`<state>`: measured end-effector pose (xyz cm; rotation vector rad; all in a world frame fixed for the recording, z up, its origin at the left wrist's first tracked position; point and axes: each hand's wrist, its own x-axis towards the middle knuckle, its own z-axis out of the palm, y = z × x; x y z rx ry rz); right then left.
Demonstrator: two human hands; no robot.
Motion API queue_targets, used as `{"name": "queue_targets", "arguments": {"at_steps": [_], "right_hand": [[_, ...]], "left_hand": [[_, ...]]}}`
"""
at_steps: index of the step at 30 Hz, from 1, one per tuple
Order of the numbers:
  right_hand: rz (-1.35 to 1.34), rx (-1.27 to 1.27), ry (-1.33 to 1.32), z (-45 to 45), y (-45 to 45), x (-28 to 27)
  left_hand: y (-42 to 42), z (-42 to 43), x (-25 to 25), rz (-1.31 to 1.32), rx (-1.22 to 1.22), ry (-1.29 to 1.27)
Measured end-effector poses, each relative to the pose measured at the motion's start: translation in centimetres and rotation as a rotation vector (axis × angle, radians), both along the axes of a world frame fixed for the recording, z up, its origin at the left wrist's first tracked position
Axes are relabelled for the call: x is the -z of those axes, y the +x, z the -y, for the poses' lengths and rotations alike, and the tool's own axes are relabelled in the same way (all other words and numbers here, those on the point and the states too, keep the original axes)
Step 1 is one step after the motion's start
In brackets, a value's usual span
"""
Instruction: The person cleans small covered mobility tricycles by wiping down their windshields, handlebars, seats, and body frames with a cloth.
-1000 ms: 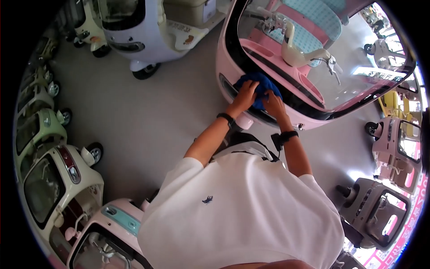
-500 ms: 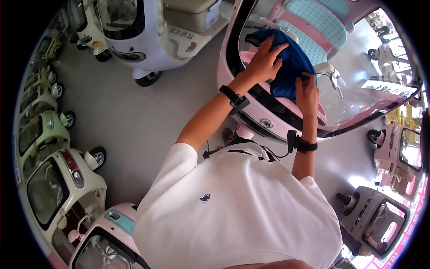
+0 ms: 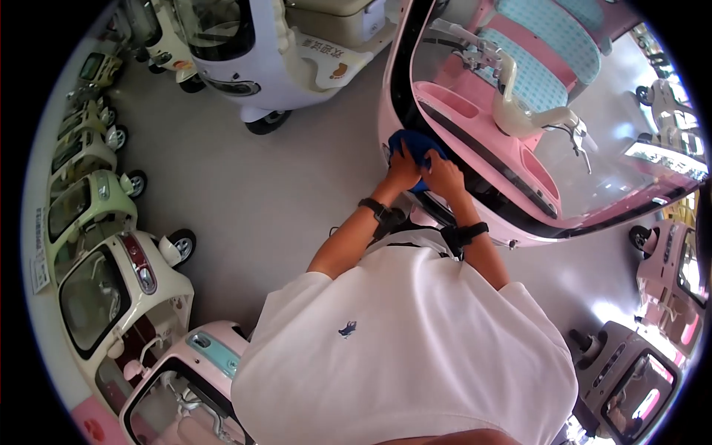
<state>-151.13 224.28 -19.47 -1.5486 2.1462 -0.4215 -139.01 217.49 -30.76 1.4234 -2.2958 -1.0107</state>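
A blue cloth (image 3: pixel 417 145) is bunched against the front of a pink vehicle (image 3: pixel 475 211), below its clear windshield (image 3: pixel 623 170). My left hand (image 3: pixel 403 170) grips the cloth from the left side, fingers pointing up over it. Close beside it, my right hand (image 3: pixel 443 178) holds the right part of the same cloth. Both wrists wear black straps. Behind the windshield are a cream handlebar (image 3: pixel 512 104) and blue-patterned seats (image 3: pixel 530 67). The vehicle's surface beneath the cloth is hidden.
A pale lilac vehicle (image 3: pixel 267 81) stands at the upper left. Several small vehicles line the left side, including a cream one (image 3: pixel 126 289). A pink one (image 3: pixel 193 378) is at the lower left, and a grey one (image 3: pixel 619 378) at the lower right.
Half a second ago the cloth was spread higher up, in front of the windshield; now it is bunched lower on the front. Both hands came down and closer together with it.
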Motion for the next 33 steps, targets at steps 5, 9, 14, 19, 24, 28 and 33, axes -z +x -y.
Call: {"name": "queue_targets", "arguments": {"at_steps": [5, 9, 14, 19, 24, 28, 33], "right_hand": [[0.143, -0.042, -0.121, -1.5, 1.0, 0.8], [0.052, 0.002, -0.456, -2.6, -0.1, -3.4], [-0.084, 0.162, -0.729, -3.0, -3.7, -11.2], [-0.344, 0.370, -0.825, -3.4, -8.2, -17.2], [-0.666, 0.414, -0.819, -1.5, -9.4, -17.1], [-0.729, 0.394, -0.782, 0.0, -9.4, -15.4], [-0.661, 0.300, -0.739, 2.2, -6.5, -12.4]], "left_hand": [[1.0, 1.0, -3.9, -0.010, 0.051, -0.039], [-0.6, 1.1, -13.6, -0.075, 0.153, -0.072], [-5.0, 3.2, -19.8, -0.412, 0.281, 0.049], [-10.3, 1.6, -26.1, -0.821, 0.466, 0.124], [-11.8, 1.5, -25.5, -0.780, 0.580, 0.171], [-11.0, 2.3, -23.1, -0.793, 0.590, 0.357], [-7.4, 7.3, -22.0, -0.516, 0.739, 0.610]]}}
